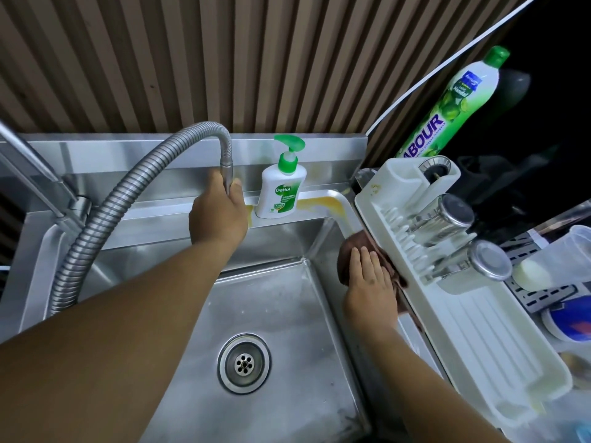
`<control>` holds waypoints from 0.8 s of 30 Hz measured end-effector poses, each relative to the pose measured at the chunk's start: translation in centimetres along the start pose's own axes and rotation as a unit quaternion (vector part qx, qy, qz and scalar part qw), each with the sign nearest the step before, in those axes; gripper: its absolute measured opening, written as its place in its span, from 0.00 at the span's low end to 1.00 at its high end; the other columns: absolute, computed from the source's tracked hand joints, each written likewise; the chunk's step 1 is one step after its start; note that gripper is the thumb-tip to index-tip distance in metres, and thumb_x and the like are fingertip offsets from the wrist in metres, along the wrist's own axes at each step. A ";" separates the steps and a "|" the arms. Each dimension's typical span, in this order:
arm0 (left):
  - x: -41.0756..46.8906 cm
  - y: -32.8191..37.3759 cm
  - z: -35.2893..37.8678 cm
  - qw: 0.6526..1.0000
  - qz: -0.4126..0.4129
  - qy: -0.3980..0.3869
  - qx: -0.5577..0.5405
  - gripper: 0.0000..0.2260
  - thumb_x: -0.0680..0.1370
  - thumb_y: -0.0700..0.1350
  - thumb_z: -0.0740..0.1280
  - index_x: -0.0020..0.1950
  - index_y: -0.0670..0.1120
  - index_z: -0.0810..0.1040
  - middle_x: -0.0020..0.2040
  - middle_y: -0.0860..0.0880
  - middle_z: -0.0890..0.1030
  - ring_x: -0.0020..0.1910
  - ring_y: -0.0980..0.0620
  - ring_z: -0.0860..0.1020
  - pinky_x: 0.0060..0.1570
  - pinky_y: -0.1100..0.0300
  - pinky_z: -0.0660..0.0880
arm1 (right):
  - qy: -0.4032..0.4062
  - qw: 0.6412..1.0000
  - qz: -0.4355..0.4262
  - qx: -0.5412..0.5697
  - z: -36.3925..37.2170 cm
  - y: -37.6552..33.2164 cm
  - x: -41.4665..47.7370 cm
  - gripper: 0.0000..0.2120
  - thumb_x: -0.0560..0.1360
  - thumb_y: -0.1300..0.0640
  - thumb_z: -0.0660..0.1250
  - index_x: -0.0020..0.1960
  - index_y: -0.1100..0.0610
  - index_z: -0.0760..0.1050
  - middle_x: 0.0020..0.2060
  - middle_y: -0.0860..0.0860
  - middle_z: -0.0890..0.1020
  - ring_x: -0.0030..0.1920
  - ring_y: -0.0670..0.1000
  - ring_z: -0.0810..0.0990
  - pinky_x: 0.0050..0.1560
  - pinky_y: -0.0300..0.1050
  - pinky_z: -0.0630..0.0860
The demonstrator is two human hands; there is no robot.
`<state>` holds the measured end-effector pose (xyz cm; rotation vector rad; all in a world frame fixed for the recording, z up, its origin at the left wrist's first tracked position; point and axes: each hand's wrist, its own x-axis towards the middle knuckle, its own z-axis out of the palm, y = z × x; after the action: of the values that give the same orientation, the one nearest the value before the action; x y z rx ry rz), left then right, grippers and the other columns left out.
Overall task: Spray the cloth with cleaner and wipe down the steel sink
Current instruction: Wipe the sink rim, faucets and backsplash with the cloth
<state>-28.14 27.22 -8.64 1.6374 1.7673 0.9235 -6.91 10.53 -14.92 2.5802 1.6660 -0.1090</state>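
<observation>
The steel sink fills the middle of the view, its round drain near the front. My left hand grips the end of the flexible metal faucet hose above the sink's back ledge. My right hand presses flat on a brown cloth on the sink's right rim, against the white drying rack. Most of the cloth is hidden under my hand. No spray bottle shows.
A white and green Dettol pump bottle stands on the back ledge beside yellowish residue. A white drying rack with two upturned glasses sits right of the sink. A green dish-soap bottle stands behind it.
</observation>
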 end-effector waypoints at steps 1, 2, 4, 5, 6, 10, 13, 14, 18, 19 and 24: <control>0.0 0.0 0.0 1.000 0.000 0.000 0.002 0.11 0.85 0.53 0.56 0.53 0.46 0.68 0.45 0.44 0.77 0.43 0.38 0.73 0.42 0.51 0.68 | 0.003 1.000 0.006 0.004 0.6 0.3 -0.8 0.34 0.71 0.59 0.47 0.77 0.63 0.65 0.73 0.62 0.70 0.75 0.61 0.67 0.71 0.58 0.66; 0.0 0.0 0.0 1.000 0.001 0.000 0.003 0.11 0.85 0.53 0.56 0.53 0.46 0.67 0.45 0.44 0.77 0.43 0.38 0.73 0.42 0.51 0.68 | 0.010 1.000 0.013 0.001 0.9 0.5 -1.0 0.34 0.71 0.59 0.47 0.76 0.64 0.66 0.72 0.62 0.72 0.74 0.62 0.68 0.70 0.59 0.68; 0.0 0.0 0.0 1.000 0.004 -0.001 0.005 0.10 0.85 0.53 0.55 0.52 0.47 0.67 0.45 0.43 0.78 0.43 0.37 0.74 0.42 0.50 0.69 | 0.005 1.000 0.015 -0.009 0.3 0.0 0.1 0.34 0.72 0.58 0.47 0.78 0.63 0.62 0.74 0.62 0.68 0.76 0.61 0.64 0.73 0.59 0.63; 0.0 -0.1 0.0 1.000 0.006 0.000 0.006 0.10 0.85 0.54 0.55 0.52 0.47 0.67 0.45 0.43 0.78 0.44 0.37 0.75 0.42 0.50 0.70 | -0.007 1.000 0.011 -0.013 -0.3 -0.5 1.2 0.34 0.74 0.57 0.47 0.80 0.62 0.57 0.77 0.61 0.63 0.79 0.60 0.58 0.75 0.58 0.58; 0.1 -0.2 0.0 1.000 0.007 0.001 0.006 0.11 0.85 0.54 0.55 0.53 0.47 0.67 0.45 0.43 0.79 0.44 0.36 0.75 0.42 0.50 0.71 | -0.018 1.000 0.001 -0.015 -0.7 -0.9 2.7 0.34 0.76 0.53 0.46 0.81 0.60 0.51 0.80 0.59 0.57 0.80 0.58 0.52 0.77 0.56 0.53; 0.2 -0.3 0.2 1.000 0.006 0.004 0.005 0.12 0.84 0.54 0.55 0.53 0.46 0.68 0.45 0.42 0.80 0.44 0.36 0.76 0.41 0.50 0.69 | -0.033 0.999 -0.030 -0.023 -1.8 -2.3 8.2 0.37 0.79 0.50 0.58 0.82 0.59 0.44 0.81 0.56 0.49 0.81 0.56 0.45 0.79 0.53 0.46; 0.2 -0.3 0.1 1.000 0.005 0.005 0.010 0.12 0.85 0.54 0.55 0.53 0.46 0.68 0.45 0.43 0.79 0.43 0.37 0.75 0.41 0.50 0.68 | -0.034 0.998 -0.036 -0.032 -1.6 -2.0 7.1 0.37 0.80 0.52 0.58 0.82 0.59 0.43 0.81 0.56 0.47 0.81 0.56 0.44 0.79 0.52 0.45; 0.2 -0.2 0.1 1.000 0.006 0.005 0.011 0.12 0.85 0.54 0.55 0.54 0.45 0.68 0.45 0.43 0.79 0.43 0.37 0.74 0.41 0.50 0.67 | -0.029 0.998 -0.035 -0.035 -1.3 -1.6 5.8 0.36 0.81 0.54 0.56 0.82 0.59 0.43 0.81 0.56 0.47 0.81 0.56 0.44 0.78 0.52 0.45; 0.0 -0.2 0.0 1.000 0.010 0.004 0.009 0.12 0.85 0.54 0.55 0.53 0.45 0.68 0.46 0.42 0.78 0.43 0.37 0.73 0.42 0.50 0.67 | 0.026 0.999 -0.014 -0.024 0.9 0.7 -0.6 0.36 0.75 0.63 0.64 0.80 0.62 0.56 0.79 0.59 0.61 0.79 0.59 0.58 0.76 0.54 0.56; 0.0 -0.2 0.0 1.000 0.009 0.003 0.008 0.12 0.85 0.54 0.55 0.54 0.45 0.68 0.46 0.42 0.79 0.43 0.38 0.73 0.42 0.50 0.67 | 0.032 0.999 -0.008 -0.021 1.5 1.2 -1.7 0.37 0.72 0.63 0.68 0.79 0.62 0.60 0.76 0.59 0.66 0.77 0.60 0.62 0.74 0.56 0.61; 0.1 -0.1 0.0 1.000 0.009 0.001 0.006 0.13 0.84 0.54 0.55 0.55 0.44 0.68 0.49 0.39 0.80 0.46 0.35 0.75 0.43 0.49 0.69 | 0.052 0.998 0.011 -0.038 1.8 0.9 -1.0 0.36 0.74 0.63 0.64 0.80 0.62 0.57 0.77 0.60 0.64 0.78 0.60 0.59 0.76 0.57 0.57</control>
<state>-28.24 27.32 -8.74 1.6643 1.7646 0.9241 -6.47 9.10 -16.56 2.5879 1.6401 0.0886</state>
